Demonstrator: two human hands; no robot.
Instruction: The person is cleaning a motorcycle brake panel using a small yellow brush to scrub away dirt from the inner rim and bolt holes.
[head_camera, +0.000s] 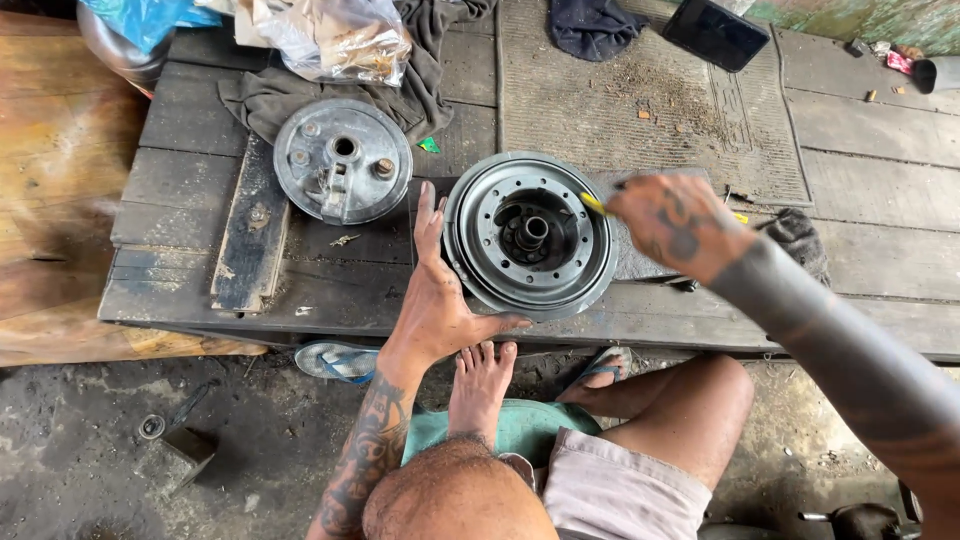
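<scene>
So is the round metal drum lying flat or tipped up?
Flat. The drum lies open face up on the wooden platform, hub showing, left hand against its rim.

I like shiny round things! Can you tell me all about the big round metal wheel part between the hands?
The wheel part is a grey metal disc lying flat on the dark wooden table. It has raised rings, a circle of small holes and a dark hollow middle with a hub. The left hand presses against its left edge. The right hand hovers over its right side, holding something thin and yellow.
</scene>
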